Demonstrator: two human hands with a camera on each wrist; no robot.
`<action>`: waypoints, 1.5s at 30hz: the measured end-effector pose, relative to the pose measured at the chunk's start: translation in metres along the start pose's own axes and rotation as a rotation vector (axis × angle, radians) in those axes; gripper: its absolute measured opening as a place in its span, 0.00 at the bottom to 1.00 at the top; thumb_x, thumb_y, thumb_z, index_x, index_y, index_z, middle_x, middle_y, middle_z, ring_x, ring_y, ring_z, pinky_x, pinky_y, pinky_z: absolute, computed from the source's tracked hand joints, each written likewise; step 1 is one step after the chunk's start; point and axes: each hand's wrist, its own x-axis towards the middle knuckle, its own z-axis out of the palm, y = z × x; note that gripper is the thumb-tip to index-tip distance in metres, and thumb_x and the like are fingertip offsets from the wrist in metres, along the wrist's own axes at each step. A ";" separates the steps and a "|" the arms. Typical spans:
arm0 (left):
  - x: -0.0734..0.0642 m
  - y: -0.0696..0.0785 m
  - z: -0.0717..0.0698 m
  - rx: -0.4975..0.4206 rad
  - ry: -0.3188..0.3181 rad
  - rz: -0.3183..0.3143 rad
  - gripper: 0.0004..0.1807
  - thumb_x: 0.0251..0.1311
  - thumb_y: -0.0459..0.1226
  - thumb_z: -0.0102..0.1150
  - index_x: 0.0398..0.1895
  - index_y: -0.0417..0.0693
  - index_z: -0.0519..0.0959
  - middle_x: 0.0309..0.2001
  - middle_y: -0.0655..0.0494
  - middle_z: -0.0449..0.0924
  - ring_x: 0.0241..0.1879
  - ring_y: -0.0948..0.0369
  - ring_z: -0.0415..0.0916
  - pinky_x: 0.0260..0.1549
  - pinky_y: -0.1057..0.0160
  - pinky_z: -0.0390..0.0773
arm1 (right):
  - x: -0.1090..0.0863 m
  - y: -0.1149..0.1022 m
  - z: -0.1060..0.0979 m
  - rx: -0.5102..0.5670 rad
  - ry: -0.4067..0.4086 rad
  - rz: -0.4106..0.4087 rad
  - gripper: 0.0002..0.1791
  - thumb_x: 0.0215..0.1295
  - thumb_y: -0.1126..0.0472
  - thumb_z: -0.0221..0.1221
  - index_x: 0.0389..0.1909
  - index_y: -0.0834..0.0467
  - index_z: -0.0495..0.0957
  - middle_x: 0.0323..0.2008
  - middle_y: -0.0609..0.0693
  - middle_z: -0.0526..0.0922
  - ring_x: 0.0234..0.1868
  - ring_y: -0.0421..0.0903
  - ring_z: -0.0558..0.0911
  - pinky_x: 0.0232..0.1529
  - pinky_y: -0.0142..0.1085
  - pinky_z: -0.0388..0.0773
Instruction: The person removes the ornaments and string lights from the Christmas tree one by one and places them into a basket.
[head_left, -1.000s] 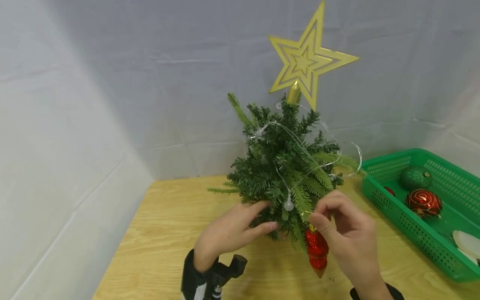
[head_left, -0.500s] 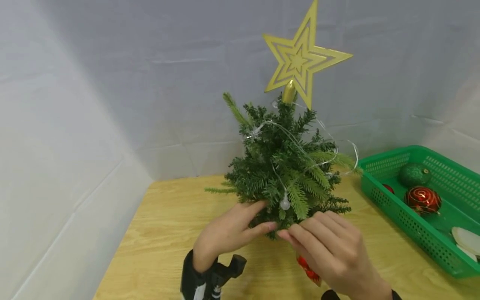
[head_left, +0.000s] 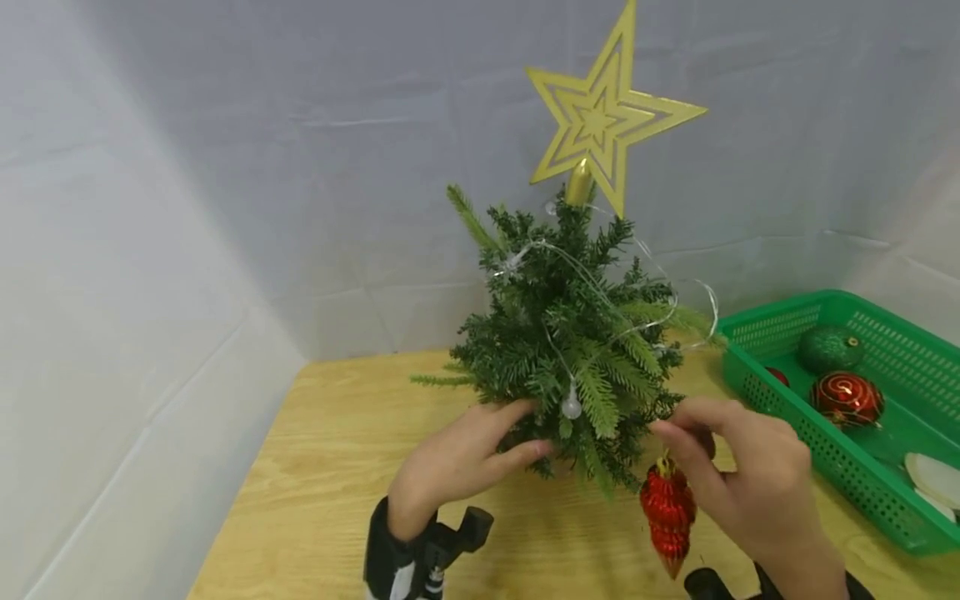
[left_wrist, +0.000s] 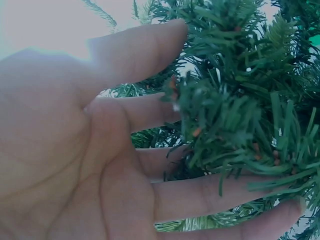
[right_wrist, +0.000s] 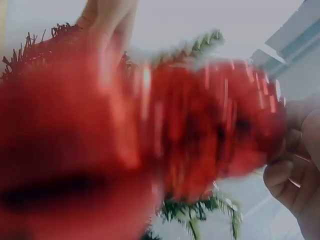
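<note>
A small artificial Christmas tree (head_left: 555,333) with a gold star (head_left: 600,121) on top stands on the table. My left hand (head_left: 465,467) reaches into its lower left branches, and in the left wrist view the fingers (left_wrist: 210,195) lie nearly straight among the green needles. At the tree's lower right, my right hand (head_left: 750,475) pinches the top of a red spiral Christmas ornament (head_left: 670,512), which hangs point down just beside the branches. Blurred and close, the red ornament (right_wrist: 200,130) fills much of the right wrist view.
A green plastic basket (head_left: 817,454) at the right holds a green bauble (head_left: 830,348), a red bauble (head_left: 847,400) and flat white pieces (head_left: 933,479). A string of clear lights (head_left: 572,407) winds round the tree. White sheeting (head_left: 360,208) backs the wooden table (head_left: 300,500).
My right hand, with the red ornament, first moved left across the tree's lower front, then back to the right, farther out than at first. The left hand has stayed in place.
</note>
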 end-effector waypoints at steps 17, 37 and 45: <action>0.001 -0.007 0.000 -0.038 -0.042 -0.027 0.29 0.73 0.49 0.45 0.69 0.42 0.64 0.42 0.54 0.83 0.35 0.67 0.80 0.54 0.55 0.75 | -0.006 0.059 -0.050 0.030 0.199 0.592 0.04 0.72 0.69 0.50 0.41 0.57 0.70 0.19 0.34 0.76 0.13 0.29 0.70 0.19 0.18 0.66; 0.002 -0.005 0.001 0.003 -0.029 -0.028 0.29 0.73 0.49 0.46 0.69 0.42 0.64 0.52 0.49 0.80 0.42 0.60 0.81 0.54 0.56 0.76 | -0.034 0.125 -0.073 -0.034 0.323 0.658 0.11 0.75 0.65 0.45 0.34 0.48 0.69 0.30 0.27 0.76 0.31 0.23 0.76 0.40 0.20 0.68; 0.003 -0.005 0.001 -0.001 -0.035 -0.036 0.29 0.73 0.49 0.46 0.70 0.43 0.64 0.47 0.51 0.82 0.39 0.62 0.81 0.53 0.57 0.76 | -0.036 0.129 -0.076 -0.077 0.313 0.710 0.12 0.77 0.64 0.43 0.37 0.43 0.68 0.33 0.24 0.75 0.35 0.21 0.75 0.47 0.21 0.70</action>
